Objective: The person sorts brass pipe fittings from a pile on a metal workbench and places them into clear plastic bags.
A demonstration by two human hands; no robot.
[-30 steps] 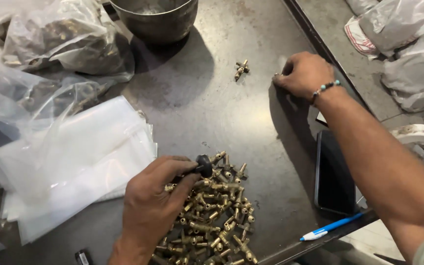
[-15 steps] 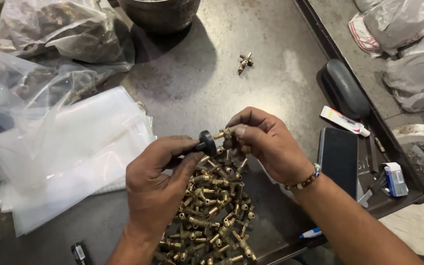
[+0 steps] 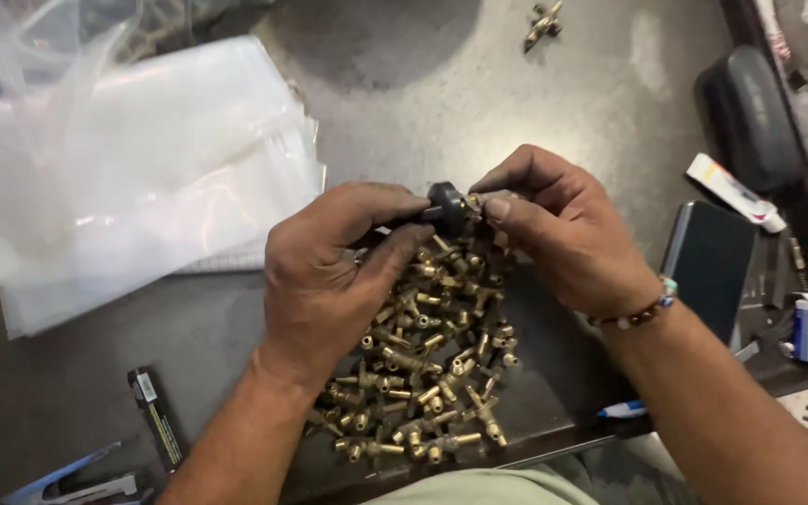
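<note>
Dark metal table (image 3: 535, 122), scuffed and greasy, seen from above. Left hand (image 3: 329, 271): fingers closed around a black round-headed tool (image 3: 443, 204), its knob showing between thumb and forefinger, its shaft hidden in the palm. Right hand (image 3: 554, 229): thumb and fingers pinched narrow on a small brass fitting (image 3: 475, 200), held tip to tip against the head of the black tool; most of the fitting is covered by the fingertips, so its exact shape cannot be told. Beaded bracelet (image 3: 642, 313) on the right wrist. Directly under both hands, toward the near edge of the table: a loose heap of brass fittings (image 3: 423, 383), short threaded and T-shaped pieces lying at all angles. One separate pair of brass fittings (image 3: 542, 22) at the far side, well apart from the heap. Left of the hands: a stack of clear plastic bags (image 3: 133, 178), flat, partly crumpled at the far end. Near left corner: a black marker-like stick (image 3: 154, 416). Right of the hands: a dark phone (image 3: 708, 266) lying flat, a white tube (image 3: 733, 192) just beyond it, a black oblong case (image 3: 750, 117) farther off, and a blue pen (image 3: 624, 409) at the near edge.
</note>
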